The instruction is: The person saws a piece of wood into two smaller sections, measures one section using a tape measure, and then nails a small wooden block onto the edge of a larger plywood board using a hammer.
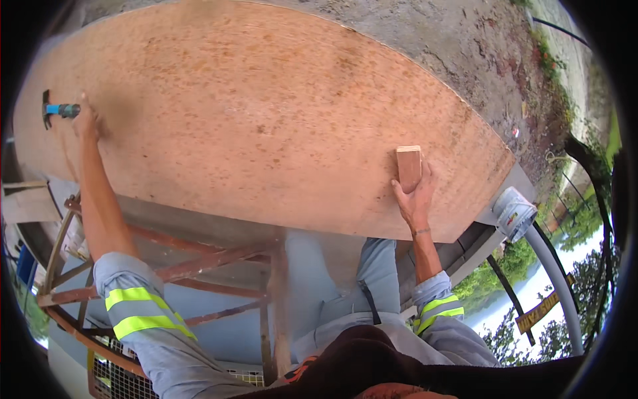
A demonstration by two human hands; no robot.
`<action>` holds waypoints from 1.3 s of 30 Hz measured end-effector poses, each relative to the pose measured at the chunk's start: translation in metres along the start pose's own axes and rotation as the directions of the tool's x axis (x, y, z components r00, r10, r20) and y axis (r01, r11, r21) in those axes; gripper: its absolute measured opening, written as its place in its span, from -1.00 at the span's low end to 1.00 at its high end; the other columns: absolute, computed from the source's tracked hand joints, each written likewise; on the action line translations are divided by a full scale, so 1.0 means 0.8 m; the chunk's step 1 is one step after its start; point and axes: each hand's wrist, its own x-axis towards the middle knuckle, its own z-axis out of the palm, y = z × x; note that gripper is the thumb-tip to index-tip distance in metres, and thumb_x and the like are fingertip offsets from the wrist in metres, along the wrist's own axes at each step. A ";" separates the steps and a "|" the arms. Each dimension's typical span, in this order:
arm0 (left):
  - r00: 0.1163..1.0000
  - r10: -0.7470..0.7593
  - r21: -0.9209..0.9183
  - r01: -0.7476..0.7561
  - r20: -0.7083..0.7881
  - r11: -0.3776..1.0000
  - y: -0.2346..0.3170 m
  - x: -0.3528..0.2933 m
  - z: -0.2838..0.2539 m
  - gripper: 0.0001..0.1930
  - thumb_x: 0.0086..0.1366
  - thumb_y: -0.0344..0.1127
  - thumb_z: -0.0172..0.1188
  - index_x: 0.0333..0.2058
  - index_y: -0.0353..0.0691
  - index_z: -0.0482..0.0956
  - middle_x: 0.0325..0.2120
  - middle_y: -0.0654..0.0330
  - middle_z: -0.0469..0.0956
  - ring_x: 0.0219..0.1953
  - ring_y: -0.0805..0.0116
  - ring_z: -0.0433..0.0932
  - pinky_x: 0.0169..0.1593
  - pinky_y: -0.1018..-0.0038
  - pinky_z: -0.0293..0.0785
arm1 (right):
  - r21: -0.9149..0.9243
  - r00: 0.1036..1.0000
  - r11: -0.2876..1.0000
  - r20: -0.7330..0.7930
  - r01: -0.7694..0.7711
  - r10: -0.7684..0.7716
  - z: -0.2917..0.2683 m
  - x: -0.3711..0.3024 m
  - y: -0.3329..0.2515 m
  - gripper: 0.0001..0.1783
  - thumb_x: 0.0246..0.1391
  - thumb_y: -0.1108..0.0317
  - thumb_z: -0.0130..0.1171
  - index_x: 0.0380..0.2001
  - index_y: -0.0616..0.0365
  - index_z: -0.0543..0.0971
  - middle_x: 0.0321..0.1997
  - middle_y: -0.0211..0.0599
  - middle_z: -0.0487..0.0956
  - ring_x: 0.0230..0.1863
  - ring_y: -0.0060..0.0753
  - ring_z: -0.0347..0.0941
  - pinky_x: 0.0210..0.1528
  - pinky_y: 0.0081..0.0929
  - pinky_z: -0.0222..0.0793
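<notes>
A large sheet of reddish plywood (266, 133), mottled with darker spots, spreads across the view before me. At its far left end my left hand (86, 121) is closed round the handle of a claw hammer (63, 110), which has a blue and black grip and a dark head. The hammer is held over the sheet; whether it touches the wood I cannot tell. On the right part of the sheet, my right hand (416, 203) grips the near end of a short wooden block (409, 166), with thumb and fingers on its sides.
Below the sheet at the left stands a reddish-brown frame of bars (199, 265). A white bucket (514, 214) is beyond the sheet's right corner, near a grey pipe (558, 286). A yellow sign (537, 312) hangs lower right. Rough grey ground (438, 33) lies past the far edge.
</notes>
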 end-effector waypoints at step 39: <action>0.583 -0.407 -0.158 0.686 0.703 0.710 -0.253 -1.055 0.121 -0.09 0.43 0.34 -0.18 0.44 -0.25 -0.17 0.46 -0.03 -0.09 0.48 -0.09 -0.06 0.47 -0.15 -0.11 | 0.682 0.638 0.435 0.060 -0.588 0.768 -0.098 -0.169 0.541 -0.36 0.29 -0.14 0.06 0.00 0.29 0.26 -0.15 -0.01 0.46 -0.05 -0.15 0.40 0.09 -0.19 0.31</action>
